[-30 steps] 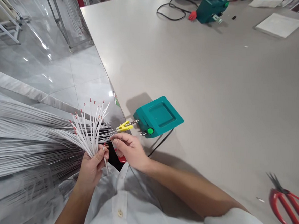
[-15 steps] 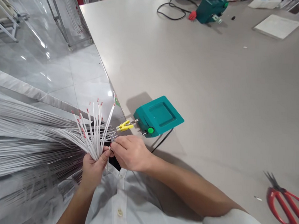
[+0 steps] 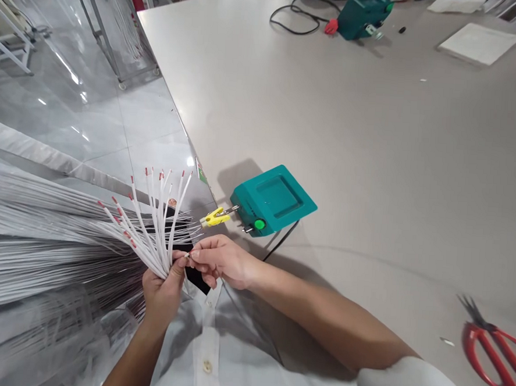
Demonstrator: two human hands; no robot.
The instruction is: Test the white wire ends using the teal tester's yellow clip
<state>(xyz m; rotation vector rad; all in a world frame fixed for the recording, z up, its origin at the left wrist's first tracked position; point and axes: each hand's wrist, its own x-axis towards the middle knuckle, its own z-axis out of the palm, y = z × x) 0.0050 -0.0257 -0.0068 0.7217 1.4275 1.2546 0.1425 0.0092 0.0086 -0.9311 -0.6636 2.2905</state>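
My left hand [image 3: 163, 286] is closed round a bunch of white wires [image 3: 156, 239], whose red-tipped ends fan upward and to the left. Thumb and finger of my right hand [image 3: 221, 260] pinch the end of a single wire, close against the left thumb; a bit of red shows at the pinch. Beyond the hands, at the table edge, lies a teal device [image 3: 275, 200] with a green button. A yellow clip [image 3: 216, 216] is attached to a metal post on its side, near the bare wire strands.
Long bundles of white wires [image 3: 61, 262] stretch off to the left. Red-handled scissors [image 3: 488, 347] lie at the right on the grey table [image 3: 373, 165]. Farther back are a second teal device [image 3: 364, 16] with a black cord and a white flat pad [image 3: 479, 43].
The wire ends in my left hand have leaned and spread further left. My right hand has turned slightly, its fingers now showing, still pinching near the left thumb.
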